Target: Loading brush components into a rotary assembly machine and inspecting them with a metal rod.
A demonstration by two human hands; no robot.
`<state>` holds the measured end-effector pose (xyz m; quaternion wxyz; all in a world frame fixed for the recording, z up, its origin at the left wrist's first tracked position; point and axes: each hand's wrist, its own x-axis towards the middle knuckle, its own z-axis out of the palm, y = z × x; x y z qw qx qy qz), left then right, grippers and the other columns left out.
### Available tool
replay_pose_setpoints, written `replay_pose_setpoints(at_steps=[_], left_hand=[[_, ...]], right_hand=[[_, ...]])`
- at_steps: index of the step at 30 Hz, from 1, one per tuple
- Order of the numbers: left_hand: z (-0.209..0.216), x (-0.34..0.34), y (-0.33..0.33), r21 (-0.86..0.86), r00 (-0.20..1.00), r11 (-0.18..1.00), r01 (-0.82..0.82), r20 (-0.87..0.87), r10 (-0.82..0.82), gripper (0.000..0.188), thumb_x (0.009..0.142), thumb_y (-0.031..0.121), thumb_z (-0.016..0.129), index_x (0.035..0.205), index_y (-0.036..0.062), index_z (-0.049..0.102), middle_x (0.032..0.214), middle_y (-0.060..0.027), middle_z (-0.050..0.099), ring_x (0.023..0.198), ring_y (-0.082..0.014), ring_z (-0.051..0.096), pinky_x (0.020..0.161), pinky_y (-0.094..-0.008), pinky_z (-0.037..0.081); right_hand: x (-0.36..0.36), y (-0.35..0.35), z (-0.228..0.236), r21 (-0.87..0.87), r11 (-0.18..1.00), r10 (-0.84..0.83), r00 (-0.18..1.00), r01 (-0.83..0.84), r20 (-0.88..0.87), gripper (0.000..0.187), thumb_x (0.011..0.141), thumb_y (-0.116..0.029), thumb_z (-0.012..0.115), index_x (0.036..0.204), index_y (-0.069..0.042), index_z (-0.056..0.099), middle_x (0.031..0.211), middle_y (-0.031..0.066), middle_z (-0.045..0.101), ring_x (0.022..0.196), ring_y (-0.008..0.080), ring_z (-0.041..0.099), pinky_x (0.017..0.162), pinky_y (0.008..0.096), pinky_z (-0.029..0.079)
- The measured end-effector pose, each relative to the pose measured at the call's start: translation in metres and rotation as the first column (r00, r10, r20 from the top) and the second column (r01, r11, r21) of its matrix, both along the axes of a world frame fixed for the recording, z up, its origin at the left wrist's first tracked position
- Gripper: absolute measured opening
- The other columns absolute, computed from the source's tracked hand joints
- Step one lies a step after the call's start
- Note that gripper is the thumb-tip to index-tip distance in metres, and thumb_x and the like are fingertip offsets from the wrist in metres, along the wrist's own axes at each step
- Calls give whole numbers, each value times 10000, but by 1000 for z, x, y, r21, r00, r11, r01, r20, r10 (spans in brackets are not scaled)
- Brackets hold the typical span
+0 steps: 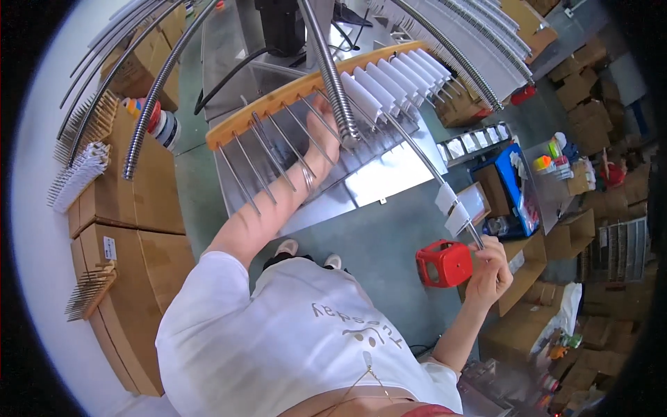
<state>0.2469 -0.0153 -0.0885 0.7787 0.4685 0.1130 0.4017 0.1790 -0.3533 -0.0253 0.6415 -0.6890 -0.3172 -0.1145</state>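
Note:
A long wooden bar (278,104) with a row of metal pegs lies slanted over a metal worktable (347,198). Bare pegs stick out of its left part, while several white sleeve-like pieces (389,80) cover those on the right. My left hand (322,125) reaches up behind the pegs against the bar; its fingers are mostly hidden. Down at the right, my right hand (490,271) is closed around the lower end of a long metal rod (417,149). Two small white pieces (451,208) sit on this rod near my fingers. The rod's upper end runs up to the bar.
Coiled metal tubes (156,90) hang across the top. Cardboard boxes (139,271) stand at the left, with a peg rack (90,288) against them. A red stool (445,264) stands on the floor near my right hand. Beyond it are a blue crate (511,191) and more boxes.

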Motion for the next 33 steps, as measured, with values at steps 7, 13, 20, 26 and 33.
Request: replay_pose_setpoints(at_steps=[7, 13, 20, 26, 33], left_hand=[[-5, 8, -1, -109, 994, 991, 81, -58, -88, 178, 922, 118, 512, 1048, -4, 540, 1024, -36, 568, 960, -102, 509, 853, -225, 396], [2, -33, -73, 69, 943, 954, 292, -186, -275, 198, 912, 147, 538, 1023, -15, 562, 867, -44, 559, 795, -140, 537, 714, -253, 436], [5, -29, -106, 330, 931, 871, 364, -102, -350, 200, 935, 166, 505, 1053, 28, 587, 945, -73, 562, 924, -174, 514, 827, -278, 389], [-4, 24, -41, 100, 971, 981, -168, -153, 182, 276, 962, 222, 426, 1114, 10, 516, 1014, -53, 532, 909, -121, 483, 826, -243, 390], [2, 45, -12, 12, 999, 999, -40, 0, 40, 184, 945, 126, 389, 999, 35, 539, 830, 51, 502, 725, -30, 444, 668, -181, 373]], right_hand=[[16, 40, 0, -82, 996, -28, 1000, 29, 8, 187, 870, 22, 436, 796, 68, 601, 836, 155, 626, 804, 228, 568, 718, 311, 443], [30, 38, -2, -89, 996, 32, 999, -30, 19, 289, 944, -154, 466, 805, 72, 580, 904, 173, 592, 873, 236, 564, 786, 339, 453], [19, -7, 5, -58, 998, -35, 997, 39, 69, 362, 940, -267, 483, 811, 54, 589, 908, 164, 584, 872, 236, 530, 798, 365, 414], [46, 36, 6, -160, 984, -61, 991, 80, 122, 247, 923, -121, 492, 760, 49, 569, 855, 105, 559, 806, 179, 512, 726, 288, 385], [72, 71, 4, -75, 997, 32, 997, -27, 68, 246, 935, -107, 472, 762, 29, 581, 781, 58, 498, 712, 117, 429, 637, 232, 305]])
